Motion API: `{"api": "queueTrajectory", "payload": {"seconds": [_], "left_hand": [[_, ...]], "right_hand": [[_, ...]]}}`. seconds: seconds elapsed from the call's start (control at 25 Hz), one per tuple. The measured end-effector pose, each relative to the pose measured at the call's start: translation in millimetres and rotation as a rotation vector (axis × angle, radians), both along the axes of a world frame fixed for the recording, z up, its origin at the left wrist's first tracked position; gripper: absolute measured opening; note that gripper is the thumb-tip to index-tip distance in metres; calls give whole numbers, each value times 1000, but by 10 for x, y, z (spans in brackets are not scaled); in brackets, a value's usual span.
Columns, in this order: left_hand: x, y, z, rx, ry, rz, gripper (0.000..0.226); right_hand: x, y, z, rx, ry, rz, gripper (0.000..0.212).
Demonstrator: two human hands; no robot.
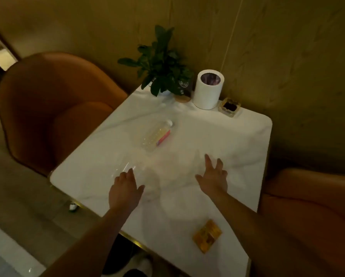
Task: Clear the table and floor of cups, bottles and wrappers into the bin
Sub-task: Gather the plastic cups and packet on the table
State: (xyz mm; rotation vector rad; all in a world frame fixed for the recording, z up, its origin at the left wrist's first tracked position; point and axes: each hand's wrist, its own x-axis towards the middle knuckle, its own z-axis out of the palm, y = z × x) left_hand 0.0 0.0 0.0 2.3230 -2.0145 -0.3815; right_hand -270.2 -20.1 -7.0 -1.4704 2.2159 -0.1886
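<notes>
- Both hands are reaching out over the white marble-patterned surface (pixel 227 136), empty — the left hand (pixel 125 191) is spreading its fingers flat, the right hand (pixel 213 174) is splaying its fingers wide, and neither is gripping anything.
- A clear plastic bottle with a white cap and a red-and-yellow label (pixel 157 135) is lying on its side toward 12 o'clock of the hands, near the middle of the surface, cap pointing to about 1 o'clock.
- It is looking empty, so it is likely handling as light, thin-walled and slippery; lying down, it may roll away under a nudge. Wrapping the fingers round the labelled middle is probably the surest hold.
- A faint transparent cup lying on its side (pixel 125 168) is glinting just beyond the left fingertips at 11 o'clock — too blurred to be sure, but likely flimsy and easy to crush, so a gentle hold round the wall is suiting it.
- A crinkled yellow wrapper (pixel 207 235) is lying at 5 o'clock by the near edge; soft and light, it is asking for a pinch.
- The bin is not showing.
</notes>
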Motion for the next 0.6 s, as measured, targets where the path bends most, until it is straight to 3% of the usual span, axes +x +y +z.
{"api": "queueTrajectory", "payload": {"seconds": [0.16,0.4,0.52,0.6], "left_hand": [[-19,-118,-132,49,-34,53,89],[49,-208,-274,61,-65,-40,52],[67,-153,-315,64,-100,-163,52],[67,-122,-354,80,-8,-159,51]], "right_hand": [[76,-100,-102,119,20,23,75],[71,-13,-194,33,-6,-86,44],[145,11,-130,-86,-177,-180,39],[272,36,-67,-221,-472,-291,37]]}}
